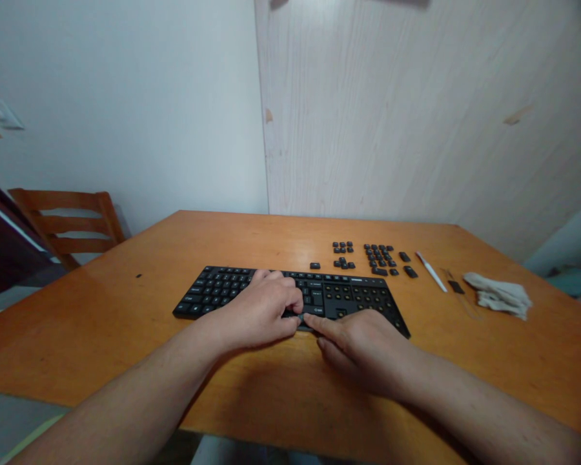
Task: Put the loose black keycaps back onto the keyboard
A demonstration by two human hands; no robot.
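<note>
A black keyboard point(223, 284) lies across the wooden table. Its left part has keys, while the number pad and arrow-key area on the right show bare sockets. My left hand point(266, 303) rests over the keyboard's middle with bent fingers, its thumb at the front edge. My right hand point(363, 345) points its index finger at the bottom row, the tip touching the keyboard close to my left thumb. Its other fingers are curled below and partly hidden. Whatever lies under the two fingertips is too small to make out. Loose black keycaps point(378, 256) sit in groups behind the keyboard.
To the right on the table point(101, 323) lie a white pen-like tool point(432, 272), a small dark piece with thin wire point(456, 287) and a crumpled pale cloth point(498, 294). A tiny black bit point(139, 276) lies at left. A wooden chair point(70, 223) stands beyond the table's left edge.
</note>
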